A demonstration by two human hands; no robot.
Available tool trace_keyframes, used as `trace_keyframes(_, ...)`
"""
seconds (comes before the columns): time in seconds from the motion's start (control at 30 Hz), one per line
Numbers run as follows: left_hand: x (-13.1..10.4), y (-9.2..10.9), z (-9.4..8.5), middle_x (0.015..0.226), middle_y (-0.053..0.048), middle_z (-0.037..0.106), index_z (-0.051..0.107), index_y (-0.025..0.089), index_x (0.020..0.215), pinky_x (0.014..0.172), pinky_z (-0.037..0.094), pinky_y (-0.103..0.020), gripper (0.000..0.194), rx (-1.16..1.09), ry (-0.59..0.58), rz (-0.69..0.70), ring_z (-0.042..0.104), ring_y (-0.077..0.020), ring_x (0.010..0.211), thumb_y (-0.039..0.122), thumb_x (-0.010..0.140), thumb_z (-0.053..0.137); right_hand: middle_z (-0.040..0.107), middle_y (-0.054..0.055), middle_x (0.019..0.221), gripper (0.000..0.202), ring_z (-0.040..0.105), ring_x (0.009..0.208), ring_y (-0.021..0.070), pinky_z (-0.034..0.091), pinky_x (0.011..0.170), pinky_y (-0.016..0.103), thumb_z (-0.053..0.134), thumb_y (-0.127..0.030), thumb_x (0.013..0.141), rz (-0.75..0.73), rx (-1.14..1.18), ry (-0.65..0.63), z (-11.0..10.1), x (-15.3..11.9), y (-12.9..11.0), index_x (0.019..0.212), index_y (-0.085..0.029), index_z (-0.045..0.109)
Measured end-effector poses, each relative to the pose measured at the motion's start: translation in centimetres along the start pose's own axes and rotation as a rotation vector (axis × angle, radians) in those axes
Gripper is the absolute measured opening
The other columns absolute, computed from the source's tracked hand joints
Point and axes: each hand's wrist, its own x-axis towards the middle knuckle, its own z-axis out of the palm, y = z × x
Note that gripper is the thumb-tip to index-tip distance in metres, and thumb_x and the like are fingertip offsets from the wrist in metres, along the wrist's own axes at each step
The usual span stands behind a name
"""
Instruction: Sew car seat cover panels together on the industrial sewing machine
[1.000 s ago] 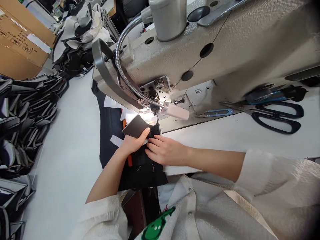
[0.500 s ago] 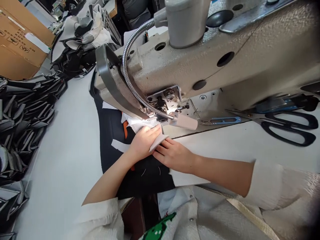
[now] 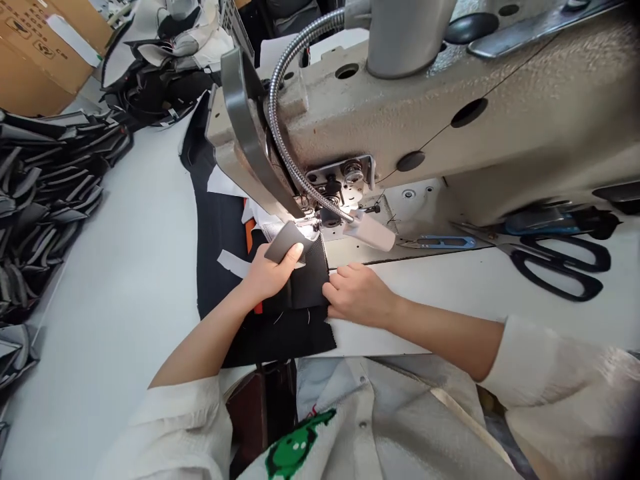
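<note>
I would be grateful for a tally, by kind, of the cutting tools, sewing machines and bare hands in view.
Black-handled scissors: 1
Blue thread snips: 1
Sewing machine: 1
Hands: 2 (left hand, right hand)
Total: 5

Left hand (image 3: 267, 272) has the grey flap (image 3: 287, 241) pinched, thumb on top, just near side of the lit needle area on the sewing machine (image 3: 400, 120). Right hand (image 3: 361, 295), fingers curled, at right edge of the black fabric (image 3: 215, 240). Blue snips (image 3: 445, 242) and scissors (image 3: 550, 256) right of the lamp (image 3: 373, 232). Dark padded pieces (image 3: 50, 193) piled left on the white counter (image 3: 125, 253), cardboard box (image 3: 45, 60) far left.
</note>
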Motion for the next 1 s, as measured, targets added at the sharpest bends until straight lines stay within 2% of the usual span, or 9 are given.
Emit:
trace_keyframes(0.1,-0.2,0.4,0.2,0.067,0.000,0.058,0.053,0.019,0.072,0.066,0.048,-0.030,0.028,0.104,-0.047,0.083,0.056,-0.0167,0.066,0.040,0.088,0.045,0.054,0.005,0.065,0.025,0.045,0.064,0.0172,0.024,0.057,0.032,0.052,-0.033,0.086,-0.076,0.043,0.029,0.3,-0.1,0.9,0.067,-0.016,0.054)
trace_keyframes(0.17,-0.3,0.8,0.6,0.071,-0.002,0.059,0.051,0.019,0.071,0.070,0.047,-0.032,0.026,0.172,-0.051,0.200,0.056,-0.0171,0.069,0.036,0.089,0.043,0.060,0.007,0.078,0.023,0.050,0.077,0.0195,0.032,0.064,0.033,0.048,-0.031,0.089,-0.105,0.082,0.083,0.1,0.0,1.3,0.077,-0.015,0.058)
trace_keyframes(0.3,-0.1,1.2,1.0,0.077,-0.004,0.061,0.053,0.019,0.073,0.074,0.047,-0.032,0.024,0.209,-0.018,0.308,0.057,-0.0179,0.074,0.030,0.090,0.040,0.059,0.015,0.109,0.023,0.048,0.109,0.0252,0.037,0.089,0.038,0.046,-0.018,0.087,-0.020,0.117,0.127,-0.5,0.3,1.4,0.104,-0.009,0.059)
trace_keyframes(0.43,0.3,1.5,0.9,0.076,-0.002,0.062,0.055,0.021,0.074,0.074,0.048,-0.031,0.020,0.210,-0.037,0.340,0.057,-0.0172,0.075,0.026,0.089,0.042,0.055,0.017,0.120,0.035,0.043,0.120,0.0279,0.037,0.097,0.042,0.047,-0.019,0.084,0.030,0.113,0.149,-0.7,0.4,1.4,0.116,-0.008,0.055)
trace_keyframes(0.57,0.5,1.6,0.5,0.074,-0.001,0.062,0.055,0.021,0.073,0.073,0.048,-0.031,0.022,0.249,-0.045,0.364,0.057,-0.0169,0.072,0.024,0.090,0.040,0.056,0.016,0.118,0.034,0.043,0.120,0.0283,0.037,0.096,0.042,0.046,-0.020,0.084,0.036,0.119,0.105,-0.9,0.7,1.4,0.114,-0.009,0.056)
trace_keyframes(0.7,0.5,1.7,0.0,0.077,-0.003,0.064,0.057,0.019,0.075,0.075,0.048,-0.031,0.023,0.304,-0.107,0.371,0.059,-0.0182,0.076,0.026,0.090,0.041,0.058,0.018,0.112,0.035,0.045,0.112,0.0304,0.036,0.094,0.043,0.053,-0.025,0.076,0.041,0.134,0.021,-1.0,1.2,0.9,0.105,-0.007,0.060)
trace_keyframes(0.87,0.1,2.3,0.3,0.092,-0.007,0.066,0.061,0.018,0.090,0.088,0.045,-0.038,0.024,0.398,-0.171,0.426,0.059,-0.0225,0.093,0.025,0.091,0.039,0.058,0.019,0.106,0.035,0.045,0.107,0.0305,0.033,0.094,0.043,0.052,-0.027,0.075,0.025,0.139,-0.003,-0.4,1.7,0.5,0.100,-0.005,0.061)
trace_keyframes(0.93,-0.1,2.0,0.6,0.091,-0.007,0.066,0.062,0.018,0.090,0.086,0.046,-0.039,0.025,0.339,-0.125,0.340,0.060,-0.0234,0.092,0.028,0.091,0.040,0.058,0.019,0.102,0.035,0.044,0.105,0.0305,0.032,0.094,0.043,0.052,-0.028,0.074,0.021,0.143,-0.006,0.1,1.8,0.4,0.097,-0.005,0.062)
trace_keyframes(1.0,-0.2,1.3,0.8,0.084,-0.006,0.066,0.062,0.018,0.086,0.076,0.050,-0.035,0.026,0.165,-0.011,0.161,0.061,-0.0221,0.082,0.035,0.090,0.043,0.059,0.018,0.096,0.034,0.045,0.100,0.0304,0.031,0.093,0.043,0.053,-0.029,0.073,0.021,0.138,-0.013,0.4,1.8,0.3,0.094,-0.005,0.062)
